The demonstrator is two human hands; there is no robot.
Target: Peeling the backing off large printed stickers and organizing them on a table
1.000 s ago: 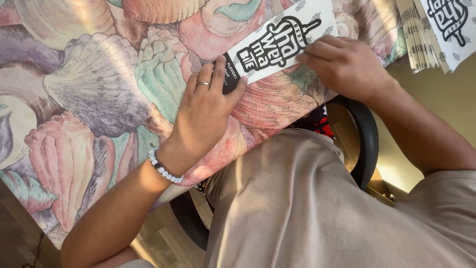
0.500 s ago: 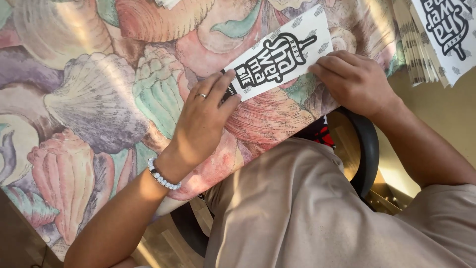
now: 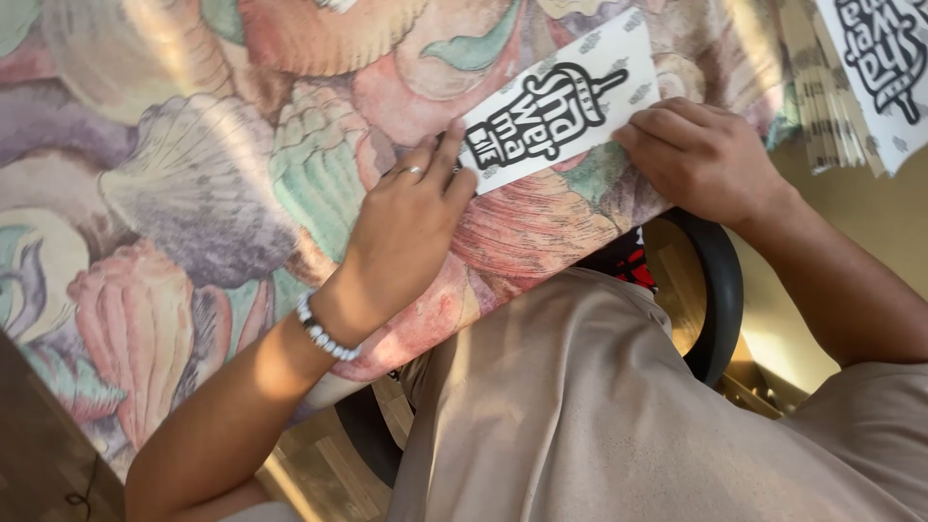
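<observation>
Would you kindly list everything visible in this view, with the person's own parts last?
paper sleeve: one, white with black print, flat on the table under both hands
stack of paper sleeves: several, white with black print, upper right, fanned at the table edge
tablecloth: one, pastel seashell pattern, covering the table
chair: one, black rim, under the person
floor: wood, lower left
shirt: one, beige, lower centre
bracelet: one, white beads, left wrist
ring: one, silver, left hand
left hand: fingers pressing the sleeve's left end
right hand: on the sleeve's right end
</observation>
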